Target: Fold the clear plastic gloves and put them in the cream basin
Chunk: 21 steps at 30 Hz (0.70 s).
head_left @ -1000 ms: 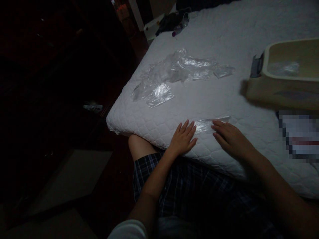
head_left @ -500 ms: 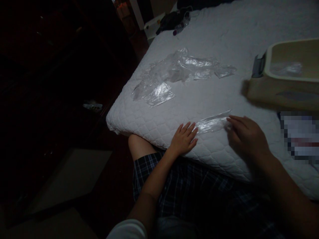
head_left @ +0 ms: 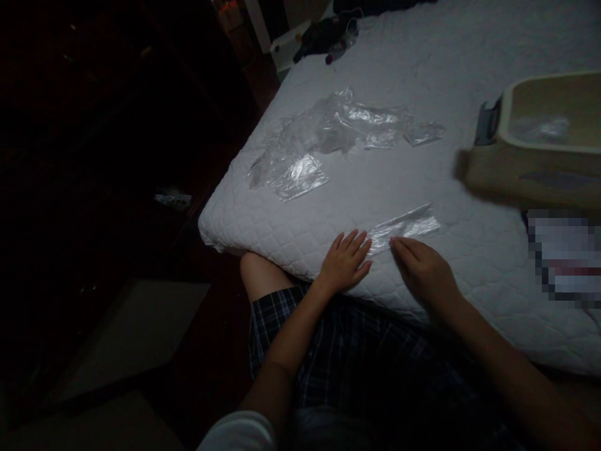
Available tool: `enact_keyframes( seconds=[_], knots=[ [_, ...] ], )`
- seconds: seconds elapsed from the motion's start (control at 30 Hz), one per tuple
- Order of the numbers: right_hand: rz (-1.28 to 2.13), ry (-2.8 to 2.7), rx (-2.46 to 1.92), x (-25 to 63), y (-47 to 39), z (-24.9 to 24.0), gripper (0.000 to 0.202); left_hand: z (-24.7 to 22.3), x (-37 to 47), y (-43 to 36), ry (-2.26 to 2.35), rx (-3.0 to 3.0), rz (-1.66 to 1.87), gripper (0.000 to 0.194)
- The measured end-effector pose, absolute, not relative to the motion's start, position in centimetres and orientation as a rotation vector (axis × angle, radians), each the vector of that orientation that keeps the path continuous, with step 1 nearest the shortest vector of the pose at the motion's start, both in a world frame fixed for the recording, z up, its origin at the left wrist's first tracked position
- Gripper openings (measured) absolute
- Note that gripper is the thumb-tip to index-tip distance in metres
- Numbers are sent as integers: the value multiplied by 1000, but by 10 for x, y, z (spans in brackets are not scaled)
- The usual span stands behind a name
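Note:
A clear plastic bag (head_left: 413, 225), folded into a long narrow strip, lies on the white quilted mattress (head_left: 225, 213). Spread flat, my left hand (head_left: 345, 260) presses on the mattress, its fingertips at the strip's left end. The fingers of my right hand (head_left: 425, 269) are drawn together and touch the strip's lower edge near its middle; the thumb is mostly hidden. Beyond the hands is a crumpled heap of clear plastic bags (head_left: 328, 125), with one flatter bag (head_left: 300, 177) at its near side.
On the right stands a beige plastic bin (head_left: 530, 169) with a grey latch and some clear plastic inside. A blurred-out printed item (head_left: 568, 250) lies below it. Dark things and a bottle (head_left: 335, 55) rest at the far corner. The mattress edge runs along my lap.
My right hand has slid left along the strip from its right end to near its middle. The strip's right end now lies uncovered. My left hand stays in place.

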State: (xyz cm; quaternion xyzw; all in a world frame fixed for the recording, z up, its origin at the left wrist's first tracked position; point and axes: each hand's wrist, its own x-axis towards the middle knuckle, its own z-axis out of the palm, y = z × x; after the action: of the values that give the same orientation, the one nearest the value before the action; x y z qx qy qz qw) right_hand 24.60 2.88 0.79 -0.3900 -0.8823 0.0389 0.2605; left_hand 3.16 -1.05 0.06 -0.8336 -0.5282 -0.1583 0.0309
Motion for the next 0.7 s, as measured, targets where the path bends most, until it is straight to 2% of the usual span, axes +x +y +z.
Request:
enact_keyframes(
  seconds=[0.43,0.7],
  knots=[
    [265,-2231,-1087,251,34,14,30,-8,25,-12,-1649,-2590,-726,54],
    [424,-2104,-1012,255,41,15,18,-5,15,-6,-1589,-2595,-815,40]
  ],
)
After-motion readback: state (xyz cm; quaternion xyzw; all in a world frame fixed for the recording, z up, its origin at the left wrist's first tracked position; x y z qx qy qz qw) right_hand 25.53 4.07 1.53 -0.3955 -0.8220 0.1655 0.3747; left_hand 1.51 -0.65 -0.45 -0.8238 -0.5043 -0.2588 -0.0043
